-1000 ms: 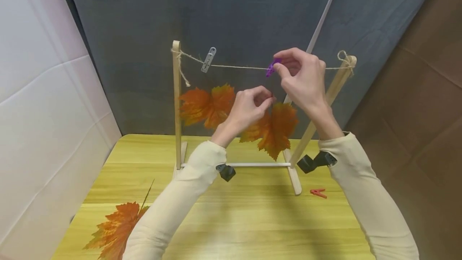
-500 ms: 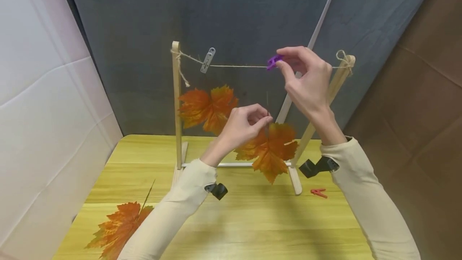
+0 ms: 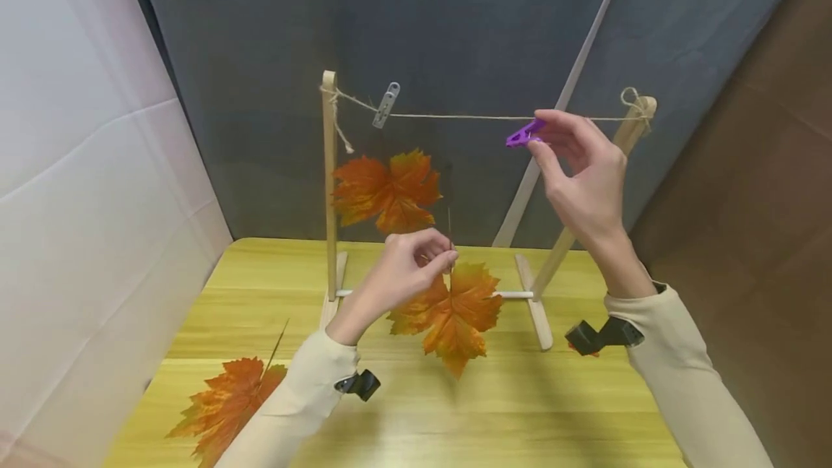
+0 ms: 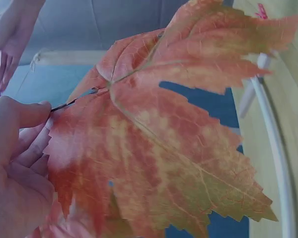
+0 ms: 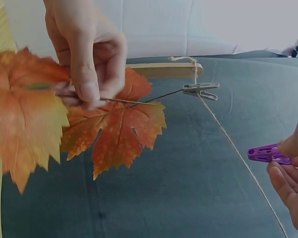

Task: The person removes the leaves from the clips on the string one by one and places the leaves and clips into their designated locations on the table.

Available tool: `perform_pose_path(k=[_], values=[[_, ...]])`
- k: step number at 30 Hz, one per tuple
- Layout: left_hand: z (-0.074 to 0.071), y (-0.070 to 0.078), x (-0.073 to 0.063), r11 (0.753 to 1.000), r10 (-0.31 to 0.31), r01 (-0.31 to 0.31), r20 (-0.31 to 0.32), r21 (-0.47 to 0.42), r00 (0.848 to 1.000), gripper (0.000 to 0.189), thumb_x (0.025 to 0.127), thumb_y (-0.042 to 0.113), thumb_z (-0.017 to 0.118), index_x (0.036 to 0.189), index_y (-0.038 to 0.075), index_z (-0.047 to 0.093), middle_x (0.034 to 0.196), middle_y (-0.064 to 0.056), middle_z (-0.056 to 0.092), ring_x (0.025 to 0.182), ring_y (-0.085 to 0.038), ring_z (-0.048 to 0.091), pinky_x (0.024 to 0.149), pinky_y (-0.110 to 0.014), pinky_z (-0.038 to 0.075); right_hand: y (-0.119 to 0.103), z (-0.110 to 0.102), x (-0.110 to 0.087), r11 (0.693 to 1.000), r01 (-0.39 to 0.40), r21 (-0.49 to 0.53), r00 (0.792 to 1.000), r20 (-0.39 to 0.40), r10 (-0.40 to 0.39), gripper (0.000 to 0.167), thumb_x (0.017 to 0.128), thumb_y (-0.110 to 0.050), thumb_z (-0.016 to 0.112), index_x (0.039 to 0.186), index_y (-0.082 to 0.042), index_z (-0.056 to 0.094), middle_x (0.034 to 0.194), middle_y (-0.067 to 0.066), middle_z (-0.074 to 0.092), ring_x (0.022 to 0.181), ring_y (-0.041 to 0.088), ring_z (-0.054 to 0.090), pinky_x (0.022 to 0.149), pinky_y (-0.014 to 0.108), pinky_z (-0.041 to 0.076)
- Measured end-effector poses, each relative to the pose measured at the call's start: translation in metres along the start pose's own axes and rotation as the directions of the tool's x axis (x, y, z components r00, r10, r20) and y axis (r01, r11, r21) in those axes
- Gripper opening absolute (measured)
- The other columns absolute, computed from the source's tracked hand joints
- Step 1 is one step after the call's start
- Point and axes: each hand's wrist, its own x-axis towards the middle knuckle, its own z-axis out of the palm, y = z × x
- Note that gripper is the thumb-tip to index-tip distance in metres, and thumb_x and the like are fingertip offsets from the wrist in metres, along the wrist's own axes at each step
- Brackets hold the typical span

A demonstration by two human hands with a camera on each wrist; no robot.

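Note:
My left hand (image 3: 409,273) pinches the thin stem of an orange maple leaf (image 3: 458,309), which hangs below the fingers in front of the stand. In the left wrist view the same leaf (image 4: 154,134) fills most of the picture. Up at the right, my right hand (image 3: 585,172) holds a purple clothespin (image 3: 523,134) between thumb and fingertips, just below the twine (image 3: 455,117). A grey clothespin (image 3: 386,105) sits on the twine at the left. From it a second maple leaf (image 5: 121,124) hangs by its stem, as the right wrist view shows.
Two wooden posts (image 3: 330,186) carry the twine, with a white bar (image 3: 513,295) low between them. Another maple leaf (image 3: 237,399) lies on the yellow wood-grain table (image 3: 520,410) at the front left. A red clothespin (image 3: 593,354) is mostly hidden behind the right wrist camera.
My left hand has moved down and left with its leaf, away from the twine. The right hand has drawn the purple clothespin off the twine, to the right and slightly down.

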Motion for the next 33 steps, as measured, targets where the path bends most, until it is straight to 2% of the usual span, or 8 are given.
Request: perform_pose_path(k=[11, 17, 22, 27, 33], values=[[-0.007, -0.016, -0.025, 0.993, -0.115, 0.115, -0.028, -0.012, 0.993, 0.013, 0.094, 0.017, 0.073, 0.100, 0.006, 0.076, 0.080, 0.000, 0.077, 0.067, -0.006, 0.070, 0.063, -0.025, 0.058, 0.004, -0.014, -0.025, 0.999, -0.036, -0.018, 0.996, 0.080, 0.037, 0.035, 0.084, 0.014, 0.072, 0.118, 0.008, 0.069, 0.103, -0.001, 0.073, 0.091, 0.010, 0.072, 0.090, 0.020, 0.056], [-0.012, -0.022, -0.040, 0.986, -0.168, 0.167, -0.040, -0.023, 0.985, 0.012, 0.093, 0.016, 0.073, 0.100, 0.006, 0.077, 0.080, -0.001, 0.077, 0.067, -0.007, 0.071, 0.063, -0.025, 0.058, 0.003, -0.019, -0.038, 0.996, -0.084, -0.029, 0.991, 0.097, 0.087, 0.035, 0.082, 0.016, 0.073, 0.116, 0.009, 0.068, 0.103, -0.004, 0.073, 0.089, 0.008, 0.073, 0.090, 0.020, 0.056], [-0.012, -0.029, -0.051, 0.978, -0.207, 0.207, -0.019, -0.019, 0.978, 0.013, 0.095, 0.015, 0.072, 0.100, 0.004, 0.076, 0.080, -0.001, 0.076, 0.068, -0.008, 0.071, 0.064, -0.025, 0.058, 0.006, -0.024, -0.051, 0.993, -0.115, -0.041, 0.989, 0.090, 0.118, 0.035, 0.082, 0.016, 0.073, 0.116, 0.008, 0.068, 0.104, -0.003, 0.073, 0.089, 0.007, 0.073, 0.089, 0.020, 0.056], [-0.012, -0.039, -0.064, 0.961, -0.277, 0.277, 0.012, -0.001, 0.961, 0.011, 0.094, 0.014, 0.073, 0.098, 0.005, 0.075, 0.077, 0.001, 0.075, 0.067, -0.009, 0.070, 0.062, -0.025, 0.056, 0.014, -0.034, -0.066, 0.987, -0.140, -0.076, 0.986, 0.082, 0.146, 0.037, 0.081, 0.016, 0.074, 0.116, 0.006, 0.069, 0.104, -0.004, 0.074, 0.090, 0.005, 0.073, 0.087, 0.017, 0.056], [-0.012, -0.055, -0.082, 0.936, -0.352, 0.352, 0.024, 0.020, 0.936, 0.007, 0.094, 0.012, 0.072, 0.097, 0.006, 0.075, 0.076, 0.001, 0.074, 0.067, -0.010, 0.069, 0.058, -0.025, 0.054, 0.030, -0.047, -0.090, 0.969, -0.229, -0.091, 0.970, 0.066, 0.235, 0.037, 0.082, 0.015, 0.074, 0.118, 0.005, 0.069, 0.104, -0.006, 0.074, 0.091, 0.002, 0.072, 0.088, 0.015, 0.055]])
